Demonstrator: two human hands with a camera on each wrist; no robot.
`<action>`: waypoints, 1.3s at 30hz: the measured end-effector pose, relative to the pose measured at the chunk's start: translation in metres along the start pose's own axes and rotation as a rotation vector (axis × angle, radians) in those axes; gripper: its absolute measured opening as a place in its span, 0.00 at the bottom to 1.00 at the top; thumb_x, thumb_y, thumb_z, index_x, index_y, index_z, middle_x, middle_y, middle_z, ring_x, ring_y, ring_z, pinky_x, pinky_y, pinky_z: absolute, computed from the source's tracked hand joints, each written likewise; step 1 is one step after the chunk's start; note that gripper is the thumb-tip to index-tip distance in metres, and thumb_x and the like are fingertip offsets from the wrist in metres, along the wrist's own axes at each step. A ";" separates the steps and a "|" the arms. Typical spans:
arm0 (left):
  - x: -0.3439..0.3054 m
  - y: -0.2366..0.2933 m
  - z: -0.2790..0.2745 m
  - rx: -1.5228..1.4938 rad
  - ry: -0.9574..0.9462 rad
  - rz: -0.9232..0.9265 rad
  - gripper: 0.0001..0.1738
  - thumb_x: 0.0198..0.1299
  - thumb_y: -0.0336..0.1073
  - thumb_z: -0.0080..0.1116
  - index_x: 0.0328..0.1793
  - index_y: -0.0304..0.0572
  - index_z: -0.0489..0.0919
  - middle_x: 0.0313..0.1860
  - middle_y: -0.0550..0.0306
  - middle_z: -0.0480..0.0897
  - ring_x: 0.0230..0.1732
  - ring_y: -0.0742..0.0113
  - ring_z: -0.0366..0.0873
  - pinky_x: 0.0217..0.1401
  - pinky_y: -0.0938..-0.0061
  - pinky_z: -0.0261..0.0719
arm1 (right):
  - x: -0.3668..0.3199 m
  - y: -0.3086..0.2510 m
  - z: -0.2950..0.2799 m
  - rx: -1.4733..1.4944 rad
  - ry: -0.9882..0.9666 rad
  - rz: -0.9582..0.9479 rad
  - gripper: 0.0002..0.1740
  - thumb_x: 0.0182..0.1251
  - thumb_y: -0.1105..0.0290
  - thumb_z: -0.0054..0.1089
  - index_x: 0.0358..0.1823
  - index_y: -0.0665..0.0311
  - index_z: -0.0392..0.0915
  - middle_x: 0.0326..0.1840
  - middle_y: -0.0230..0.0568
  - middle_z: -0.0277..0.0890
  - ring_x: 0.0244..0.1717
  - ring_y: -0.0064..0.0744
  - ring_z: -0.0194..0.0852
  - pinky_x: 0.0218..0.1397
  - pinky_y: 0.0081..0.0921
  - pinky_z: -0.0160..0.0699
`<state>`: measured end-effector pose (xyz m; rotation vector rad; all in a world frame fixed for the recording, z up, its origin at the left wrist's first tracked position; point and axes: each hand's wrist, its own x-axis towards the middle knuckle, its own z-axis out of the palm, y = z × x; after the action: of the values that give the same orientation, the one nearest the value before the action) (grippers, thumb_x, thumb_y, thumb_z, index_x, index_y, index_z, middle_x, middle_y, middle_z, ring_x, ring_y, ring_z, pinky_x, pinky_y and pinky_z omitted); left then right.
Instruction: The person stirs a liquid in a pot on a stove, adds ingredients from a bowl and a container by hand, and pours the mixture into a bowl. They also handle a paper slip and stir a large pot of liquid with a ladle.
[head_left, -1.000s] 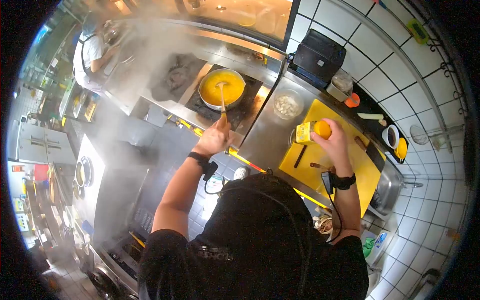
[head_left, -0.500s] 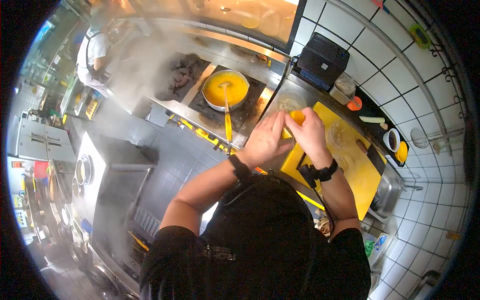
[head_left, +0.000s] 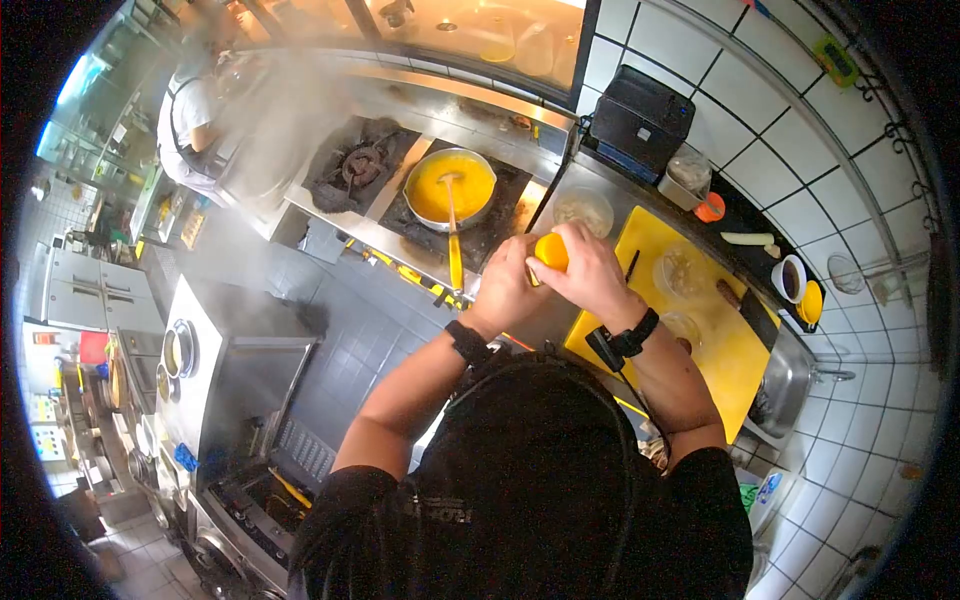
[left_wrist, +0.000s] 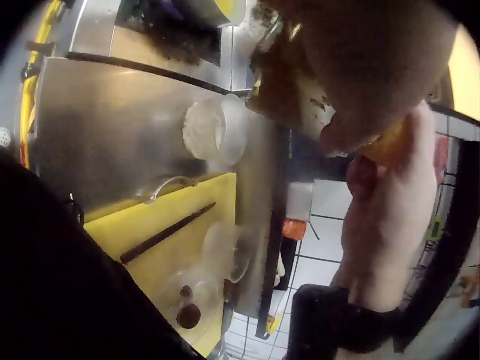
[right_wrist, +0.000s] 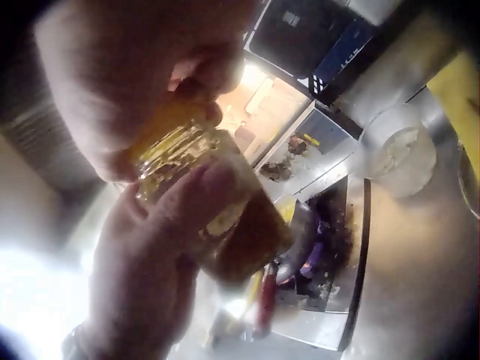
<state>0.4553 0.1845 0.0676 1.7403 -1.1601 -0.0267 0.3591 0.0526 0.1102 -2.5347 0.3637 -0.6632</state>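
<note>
The left grip [head_left: 505, 288] wraps the jar [right_wrist: 217, 221] body. The right grip [head_left: 592, 272] curls over its orange lid [head_left: 551, 250], above the worktop [left_wrist: 105, 135].

At the top centre of your head view, a pan [head_left: 449, 187] of yellow liquid sits on the stove with a spoon [head_left: 455, 255] resting in it. A burner [head_left: 357, 165] is just to its left. To the right you have a bowl [head_left: 584, 210], a black box [head_left: 640, 118] and a yellow board [head_left: 730, 360] bearing a knife [head_left: 748, 312].

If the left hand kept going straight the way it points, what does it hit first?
The orange-lidded jar the left hand grips; beyond it, probably the clear bowl, depth unclear.
</note>
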 end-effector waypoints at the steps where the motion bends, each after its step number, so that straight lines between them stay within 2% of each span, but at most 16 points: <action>1: 0.001 0.000 -0.003 0.007 -0.013 0.012 0.31 0.45 0.31 0.72 0.57 0.35 0.73 0.47 0.40 0.81 0.50 0.39 0.80 0.54 0.55 0.79 | 0.000 0.000 -0.002 0.058 -0.004 -0.050 0.24 0.58 0.57 0.73 0.45 0.66 0.74 0.41 0.53 0.78 0.42 0.59 0.79 0.44 0.47 0.80; 5: -0.002 -0.003 -0.006 0.025 -0.051 -0.050 0.33 0.46 0.35 0.75 0.59 0.35 0.73 0.49 0.38 0.81 0.52 0.40 0.80 0.55 0.57 0.80 | 0.000 0.009 -0.003 0.223 0.006 -0.140 0.21 0.65 0.63 0.66 0.55 0.66 0.74 0.48 0.54 0.75 0.47 0.56 0.78 0.49 0.43 0.79; 8: -0.004 -0.006 -0.007 0.053 -0.081 -0.095 0.37 0.45 0.36 0.78 0.60 0.35 0.72 0.50 0.38 0.81 0.53 0.41 0.80 0.56 0.58 0.80 | -0.005 0.019 0.004 0.431 0.090 -0.088 0.19 0.70 0.65 0.61 0.58 0.66 0.73 0.52 0.54 0.75 0.51 0.54 0.77 0.54 0.43 0.77; 9: -0.003 -0.006 -0.007 0.049 -0.077 -0.087 0.37 0.44 0.36 0.78 0.60 0.35 0.72 0.51 0.38 0.81 0.53 0.41 0.80 0.56 0.58 0.80 | -0.010 0.022 0.005 0.581 -0.048 0.157 0.19 0.75 0.63 0.54 0.61 0.64 0.73 0.54 0.49 0.76 0.47 0.43 0.79 0.49 0.36 0.79; 10: -0.002 -0.006 -0.007 0.045 -0.072 -0.079 0.37 0.44 0.35 0.78 0.60 0.35 0.72 0.51 0.38 0.81 0.54 0.41 0.80 0.57 0.58 0.80 | -0.012 0.027 0.007 0.582 -0.041 0.161 0.19 0.75 0.63 0.54 0.61 0.64 0.73 0.54 0.49 0.76 0.47 0.43 0.79 0.49 0.36 0.79; 12: 0.000 -0.003 -0.008 0.044 -0.074 -0.080 0.38 0.43 0.34 0.79 0.61 0.35 0.72 0.52 0.39 0.81 0.54 0.41 0.80 0.57 0.58 0.80 | -0.016 0.037 0.012 1.234 -0.149 0.503 0.21 0.79 0.57 0.47 0.63 0.62 0.73 0.53 0.42 0.77 0.41 0.34 0.81 0.43 0.29 0.79; 13: 0.001 -0.001 -0.009 0.057 -0.075 -0.079 0.38 0.43 0.34 0.79 0.61 0.36 0.72 0.52 0.39 0.81 0.54 0.41 0.80 0.57 0.58 0.80 | -0.019 0.040 0.017 1.363 -0.097 0.496 0.25 0.81 0.51 0.39 0.66 0.60 0.72 0.50 0.37 0.78 0.36 0.29 0.80 0.38 0.24 0.78; 16: 0.002 0.005 -0.011 0.067 -0.083 -0.101 0.38 0.43 0.34 0.79 0.61 0.36 0.72 0.52 0.40 0.80 0.55 0.41 0.80 0.57 0.58 0.80 | -0.023 0.048 0.014 1.569 -0.092 0.544 0.26 0.80 0.51 0.40 0.68 0.58 0.71 0.48 0.39 0.80 0.37 0.34 0.82 0.39 0.28 0.81; 21: 0.005 0.002 -0.020 0.151 -0.076 -0.099 0.38 0.45 0.33 0.79 0.62 0.36 0.71 0.52 0.44 0.81 0.54 0.47 0.81 0.57 0.62 0.80 | -0.037 0.060 0.000 1.668 -0.076 0.653 0.29 0.79 0.50 0.40 0.70 0.63 0.69 0.53 0.47 0.82 0.41 0.38 0.85 0.40 0.29 0.83; 24: 0.018 -0.021 -0.040 0.294 -0.008 -0.028 0.37 0.45 0.31 0.78 0.62 0.34 0.71 0.52 0.41 0.81 0.53 0.44 0.80 0.56 0.60 0.80 | -0.059 0.077 -0.012 1.597 -0.043 0.684 0.28 0.78 0.50 0.41 0.68 0.61 0.70 0.54 0.47 0.82 0.41 0.38 0.85 0.39 0.28 0.83; 28: 0.050 -0.067 -0.079 0.485 0.028 0.052 0.37 0.46 0.31 0.74 0.65 0.36 0.72 0.46 0.42 0.80 0.48 0.39 0.79 0.50 0.53 0.79 | -0.092 0.095 -0.029 1.592 0.058 0.772 0.26 0.77 0.53 0.42 0.67 0.58 0.71 0.51 0.44 0.82 0.40 0.37 0.84 0.37 0.27 0.81; 29: 0.061 -0.061 -0.091 0.545 0.020 0.079 0.38 0.47 0.32 0.72 0.67 0.43 0.72 0.45 0.44 0.80 0.48 0.42 0.79 0.49 0.53 0.80 | -0.098 0.098 -0.034 1.579 0.103 0.806 0.26 0.77 0.53 0.42 0.67 0.59 0.72 0.51 0.43 0.82 0.40 0.37 0.84 0.37 0.26 0.80; 30: 0.067 -0.067 -0.097 0.553 0.013 0.084 0.38 0.47 0.32 0.72 0.67 0.43 0.72 0.45 0.44 0.80 0.48 0.42 0.79 0.49 0.53 0.80 | -0.104 0.101 -0.037 1.590 0.109 0.805 0.26 0.77 0.53 0.42 0.67 0.59 0.72 0.51 0.43 0.82 0.40 0.37 0.84 0.37 0.26 0.80; 33: 0.084 -0.091 -0.115 0.829 -0.139 0.018 0.39 0.45 0.37 0.71 0.68 0.56 0.74 0.43 0.52 0.80 0.48 0.48 0.81 0.48 0.55 0.81 | -0.118 0.107 -0.045 1.578 0.230 0.845 0.26 0.77 0.53 0.44 0.66 0.61 0.73 0.50 0.43 0.83 0.39 0.36 0.84 0.37 0.26 0.79; 38: 0.104 -0.097 -0.122 1.016 -0.251 0.006 0.35 0.47 0.38 0.70 0.66 0.60 0.75 0.42 0.55 0.80 0.49 0.51 0.81 0.49 0.55 0.79 | -0.135 0.108 -0.050 1.572 0.294 0.822 0.27 0.77 0.53 0.45 0.67 0.63 0.72 0.51 0.42 0.83 0.39 0.35 0.84 0.37 0.26 0.79; 39: 0.108 -0.099 -0.124 1.084 -0.297 -0.013 0.31 0.53 0.42 0.67 0.66 0.60 0.74 0.44 0.54 0.81 0.50 0.50 0.81 0.50 0.54 0.79 | -0.139 0.110 -0.049 1.582 0.292 0.814 0.27 0.77 0.53 0.45 0.67 0.64 0.71 0.51 0.43 0.83 0.39 0.35 0.84 0.37 0.26 0.79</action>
<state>0.6426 0.2004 0.1071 2.7515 -1.5143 0.4215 0.2020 -0.0085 0.0370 -0.6907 0.5781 -0.5743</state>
